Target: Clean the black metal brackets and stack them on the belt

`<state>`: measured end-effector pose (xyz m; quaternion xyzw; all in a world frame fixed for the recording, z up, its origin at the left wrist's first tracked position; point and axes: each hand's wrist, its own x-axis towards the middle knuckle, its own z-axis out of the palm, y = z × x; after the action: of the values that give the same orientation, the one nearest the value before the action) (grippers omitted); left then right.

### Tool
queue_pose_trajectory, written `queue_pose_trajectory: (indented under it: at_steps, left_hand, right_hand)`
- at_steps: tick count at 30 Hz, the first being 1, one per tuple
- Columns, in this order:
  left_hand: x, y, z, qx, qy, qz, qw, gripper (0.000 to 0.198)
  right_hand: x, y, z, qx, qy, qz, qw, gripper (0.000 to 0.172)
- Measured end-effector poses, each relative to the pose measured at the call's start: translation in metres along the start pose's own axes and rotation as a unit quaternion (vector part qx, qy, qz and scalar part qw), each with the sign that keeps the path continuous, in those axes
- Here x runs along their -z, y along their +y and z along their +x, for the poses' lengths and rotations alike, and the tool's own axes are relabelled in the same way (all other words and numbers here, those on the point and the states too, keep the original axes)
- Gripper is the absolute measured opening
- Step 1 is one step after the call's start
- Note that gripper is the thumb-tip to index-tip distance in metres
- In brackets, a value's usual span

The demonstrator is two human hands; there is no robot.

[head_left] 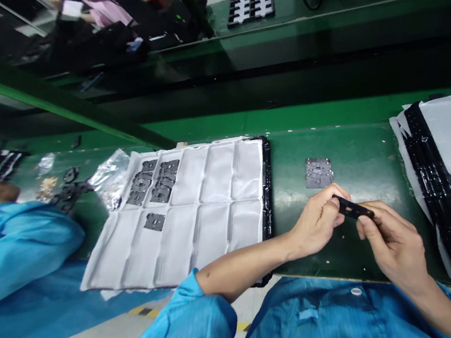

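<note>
Between my two hands is a small flat black plastic part (353, 208) with cut-outs, tilted above the green bench. My left hand (320, 219) pinches its left end with thumb and fingers. On the right end, my right hand (392, 235) grips it the same way. Just beyond my hands lies a small group of dark grey plates (318, 172) on the bench. To the left, a tray lined with white sheet (207, 233) holds several similar dark plates (162, 183) in its far-left compartments and a single plate (154, 221) in the near row.
At the right edge stands a stack of black trays (441, 183) with white liners. A co-worker's blue sleeve (30, 241) reaches in from the left, near a clear plastic bag (111, 176) and loose black parts (70, 195). A green beam (52, 104) slants across the upper left.
</note>
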<state>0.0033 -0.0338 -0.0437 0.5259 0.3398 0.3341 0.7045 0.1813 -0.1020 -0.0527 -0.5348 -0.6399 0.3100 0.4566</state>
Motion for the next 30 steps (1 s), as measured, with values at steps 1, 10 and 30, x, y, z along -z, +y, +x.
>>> queue_pose_trajectory:
  at_steps: [1, 10, 30]
  left_hand:
    - [-0.0002, -0.0006, 0.0000, -0.007, -0.001, 0.000, 1.000, 0.042]
    - [0.0041, 0.0002, -0.0030, -0.019, -0.028, 0.022, 0.999, 0.030]
    - [0.0057, 0.0008, -0.0002, 0.002, -0.027, 0.005, 1.000, 0.025]
  right_hand:
    - [-0.0001, 0.0007, -0.0002, -0.002, 0.000, 0.001, 1.000, 0.020]
    - [0.0012, 0.0023, -0.0003, -0.018, 0.015, 0.009, 1.000, 0.014]
    - [-0.0007, 0.0062, -0.0012, -0.050, 0.015, 0.031, 0.998, 0.015]
